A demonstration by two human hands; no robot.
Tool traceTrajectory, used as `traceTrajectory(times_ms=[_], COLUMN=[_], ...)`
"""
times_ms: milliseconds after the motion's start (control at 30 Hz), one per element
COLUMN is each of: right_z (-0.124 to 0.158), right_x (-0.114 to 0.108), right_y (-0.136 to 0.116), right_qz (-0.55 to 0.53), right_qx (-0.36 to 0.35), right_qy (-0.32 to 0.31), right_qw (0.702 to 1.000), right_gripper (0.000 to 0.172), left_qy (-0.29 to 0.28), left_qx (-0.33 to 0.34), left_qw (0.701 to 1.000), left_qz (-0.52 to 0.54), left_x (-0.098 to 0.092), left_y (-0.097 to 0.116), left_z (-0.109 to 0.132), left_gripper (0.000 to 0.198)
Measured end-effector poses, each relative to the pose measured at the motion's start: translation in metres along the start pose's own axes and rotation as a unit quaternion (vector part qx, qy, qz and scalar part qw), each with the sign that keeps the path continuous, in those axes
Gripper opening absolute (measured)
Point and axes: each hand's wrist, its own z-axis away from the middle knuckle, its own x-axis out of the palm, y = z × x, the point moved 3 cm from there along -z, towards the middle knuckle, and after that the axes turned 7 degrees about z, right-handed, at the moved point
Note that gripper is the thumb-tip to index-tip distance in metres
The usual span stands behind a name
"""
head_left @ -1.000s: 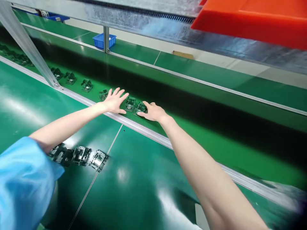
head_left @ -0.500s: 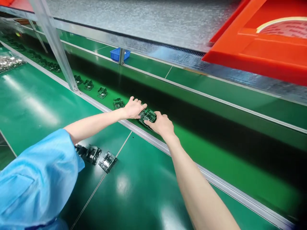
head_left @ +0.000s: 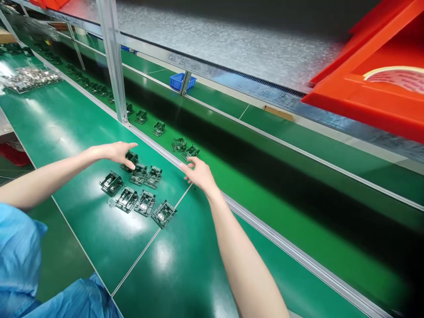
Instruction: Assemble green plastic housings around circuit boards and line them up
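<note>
My left hand (head_left: 119, 153) is over the green worktable with thumb and forefinger spread. A dark circuit board assembly (head_left: 132, 157) lies at its fingertips; whether they touch is unclear. Two similar boards (head_left: 153, 177) lie to its right, and a row of more boards (head_left: 145, 202) sits nearer me. My right hand (head_left: 198, 174) hovers at the metal rail between table and belt, its fingers loosely bent and apart, with nothing visible in them. Just beyond its fingertips, a circuit board (head_left: 191, 152) rests on the green belt, close beside another one (head_left: 178, 144).
More boards (head_left: 141, 116) line the belt toward the far left. A metal post (head_left: 112, 62) rises from the rail (head_left: 265, 234). Overhead, a metal shelf (head_left: 215, 48) holds a red bin (head_left: 371, 97). A blue bin (head_left: 177, 81) stands behind the belt.
Both hands have come away from the board on the belt. My left hand moved left over the table, where boards now lie on previously bare surface. The right hand drew back slightly; the view shifted.
</note>
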Motion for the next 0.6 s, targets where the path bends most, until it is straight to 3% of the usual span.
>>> traceTrajectory(times_ms=[67,133,233,367,467,600], right_z=[-0.018,-0.038,-0.065,-0.08,-0.06,0.016], right_x=[-0.012,-0.018,-0.011,0.009,0.025,0.043], right_y=[0.016,0.028,0.035,0.041,0.056,0.081], right_qz=[-0.006,-0.014,-0.044,-0.109,-0.154,-0.178], right_qx=[0.033,0.057,0.062,0.073,0.095,0.113], right_qy=[0.047,0.087,0.112,0.14,0.165,0.167], right_qw=[0.998,0.994,0.991,0.981,0.969,0.963], right_gripper=[0.058,0.062,0.058,0.042,0.048,0.065], left_qy=[0.022,0.055,0.097,0.123,0.115,0.082], left_qx=[-0.002,0.009,0.032,0.055,0.059,0.061], left_qw=[0.999,0.998,0.993,0.989,0.989,0.991], left_qz=[0.023,0.042,0.059,0.062,0.066,0.084], left_x=[-0.015,-0.026,-0.027,-0.01,0.003,0.008], left_y=[-0.006,0.002,0.036,0.092,0.122,0.15], left_z=[-0.005,-0.019,-0.057,-0.116,-0.146,-0.155], left_gripper=[0.097,0.084,0.062,0.045,0.042,0.039])
